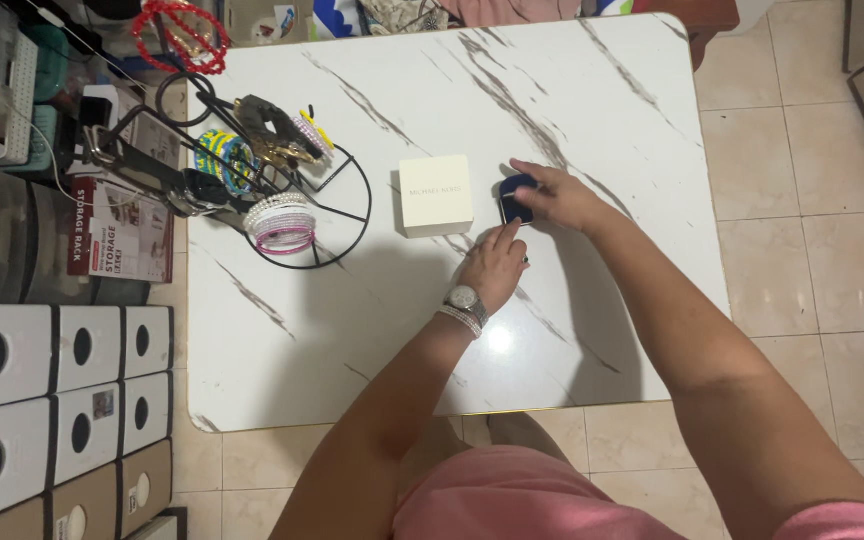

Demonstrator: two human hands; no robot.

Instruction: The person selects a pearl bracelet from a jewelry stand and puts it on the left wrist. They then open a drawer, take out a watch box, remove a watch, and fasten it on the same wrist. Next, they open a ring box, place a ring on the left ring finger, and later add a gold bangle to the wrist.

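white marble-look table (372,330) on a tiled floor, seen from above, with a stack of drawer boxes (57,400) at the left edge. lying near the table middle, a small dark blue case (514,200), just to the right of a cream square box (435,195) and a little apart from it. resting on top of the case, the right hand (560,195), fingers curled over its far side and gripping it. reaching up from below, the left hand (493,265), mostly closed, one fingertip touching the near edge of the case, holding nothing else. both hands at the case, right one covering more of it. long axis of the case: cannot tell, mostly hidden. standing well apart to the left, a black wire rack (262,180) with bangles.
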